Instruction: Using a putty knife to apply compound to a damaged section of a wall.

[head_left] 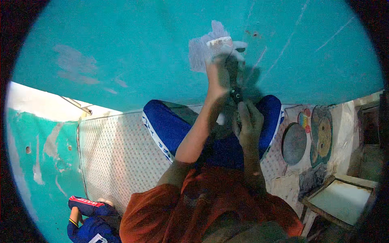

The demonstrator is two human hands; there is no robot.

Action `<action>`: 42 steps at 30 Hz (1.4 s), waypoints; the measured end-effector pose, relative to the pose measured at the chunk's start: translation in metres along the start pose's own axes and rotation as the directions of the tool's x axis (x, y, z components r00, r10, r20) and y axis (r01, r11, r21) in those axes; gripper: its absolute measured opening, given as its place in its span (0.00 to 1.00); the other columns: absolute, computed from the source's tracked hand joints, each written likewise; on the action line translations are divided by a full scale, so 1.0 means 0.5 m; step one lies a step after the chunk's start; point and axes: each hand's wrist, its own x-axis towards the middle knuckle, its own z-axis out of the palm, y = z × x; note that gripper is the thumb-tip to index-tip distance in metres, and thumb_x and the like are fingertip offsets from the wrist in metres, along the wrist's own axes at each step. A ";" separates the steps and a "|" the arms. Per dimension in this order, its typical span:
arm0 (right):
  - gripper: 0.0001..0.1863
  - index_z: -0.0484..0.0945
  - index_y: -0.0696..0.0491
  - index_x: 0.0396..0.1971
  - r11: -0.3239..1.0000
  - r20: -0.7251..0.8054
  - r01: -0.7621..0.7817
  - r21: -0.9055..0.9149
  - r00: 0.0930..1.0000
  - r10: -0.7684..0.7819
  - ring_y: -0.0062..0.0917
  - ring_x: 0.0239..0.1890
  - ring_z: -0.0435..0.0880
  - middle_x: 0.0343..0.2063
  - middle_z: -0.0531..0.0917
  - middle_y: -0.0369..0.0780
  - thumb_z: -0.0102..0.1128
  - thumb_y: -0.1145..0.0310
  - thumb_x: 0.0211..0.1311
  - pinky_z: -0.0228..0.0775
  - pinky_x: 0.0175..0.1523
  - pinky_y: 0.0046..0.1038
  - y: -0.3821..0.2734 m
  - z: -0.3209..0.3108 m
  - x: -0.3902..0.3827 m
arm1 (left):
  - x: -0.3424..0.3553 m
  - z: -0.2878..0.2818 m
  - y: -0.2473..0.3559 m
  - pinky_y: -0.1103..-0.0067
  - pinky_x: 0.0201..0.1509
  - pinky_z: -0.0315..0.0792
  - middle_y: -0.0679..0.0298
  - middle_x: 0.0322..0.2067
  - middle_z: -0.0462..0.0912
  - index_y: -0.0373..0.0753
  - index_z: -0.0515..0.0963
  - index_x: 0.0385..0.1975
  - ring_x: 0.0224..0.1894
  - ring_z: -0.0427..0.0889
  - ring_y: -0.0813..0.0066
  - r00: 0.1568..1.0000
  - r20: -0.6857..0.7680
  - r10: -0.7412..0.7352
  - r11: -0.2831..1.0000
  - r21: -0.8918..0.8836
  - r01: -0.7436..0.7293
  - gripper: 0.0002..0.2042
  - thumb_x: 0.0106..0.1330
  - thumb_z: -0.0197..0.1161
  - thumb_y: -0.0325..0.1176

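Note:
My left hand (222,52) is raised against a teal wall (133,48), over a patch of pale grey-white filler (197,54). Its fingers look closed on a flat spreader (219,41) with a whitish edge, though glare blurs the grip and much of the tool. Lower down, close in front of my knees, my right hand (250,119) is closed around a dark tool (236,95) with a small shiny round spot. The dark tool's kind is unclear, and shadow covers its upper part.
My bent legs in blue trousers (170,131) rest on a dotted floor covering (117,150). At right lie a grey round disc (294,143) and a patterned round piece (322,135), near a worn framed table (340,200). Another person (95,216) in dark blue sits lower left.

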 end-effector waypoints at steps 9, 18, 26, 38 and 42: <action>0.12 0.72 0.54 0.24 0.998 0.048 -0.057 -0.011 0.997 0.057 0.12 0.07 0.59 0.09 0.67 0.29 0.51 0.62 0.61 0.48 0.12 0.17 -0.033 -0.010 -0.004 | -0.006 0.010 0.012 0.83 0.14 0.58 0.69 0.16 0.73 0.36 0.78 0.29 0.14 0.67 0.82 0.996 -0.012 -0.083 0.994 -0.066 0.082 0.17 0.60 0.50 0.45; 0.13 0.71 0.53 0.22 0.991 -0.046 -0.126 -0.035 0.991 0.125 0.13 0.06 0.59 0.08 0.67 0.30 0.50 0.61 0.61 0.47 0.11 0.18 -0.026 -0.003 0.003 | 0.002 0.005 0.007 0.83 0.13 0.56 0.69 0.15 0.72 0.36 0.78 0.32 0.13 0.66 0.83 0.992 0.022 -0.128 0.983 -0.131 0.130 0.17 0.60 0.50 0.45; 0.16 0.68 0.52 0.17 0.994 -0.001 -0.065 -0.085 0.998 0.065 0.13 0.05 0.59 0.07 0.65 0.30 0.48 0.60 0.62 0.46 0.11 0.18 -0.016 -0.007 0.004 | 0.001 0.018 0.025 0.84 0.13 0.57 0.69 0.15 0.72 0.36 0.78 0.33 0.12 0.66 0.83 0.999 0.039 -0.010 1.000 -0.027 0.011 0.18 0.60 0.51 0.47; 0.15 0.69 0.52 0.18 0.998 -0.024 0.023 -0.065 0.999 -0.024 0.12 0.05 0.58 0.08 0.65 0.29 0.51 0.60 0.61 0.47 0.10 0.18 -0.013 -0.010 0.012 | -0.014 0.048 0.036 0.83 0.16 0.59 0.68 0.17 0.72 0.36 0.76 0.31 0.15 0.67 0.82 1.000 -0.030 -0.002 0.992 -0.125 -0.001 0.15 0.60 0.53 0.43; 0.16 0.69 0.52 0.17 0.995 -0.099 -0.098 -0.030 0.991 0.095 0.12 0.05 0.58 0.08 0.65 0.29 0.50 0.60 0.61 0.45 0.10 0.18 -0.023 0.012 -0.011 | -0.014 0.004 0.017 0.81 0.19 0.61 0.66 0.20 0.73 0.37 0.75 0.32 0.17 0.68 0.79 1.000 -0.004 0.018 0.999 -0.033 -0.018 0.11 0.59 0.57 0.39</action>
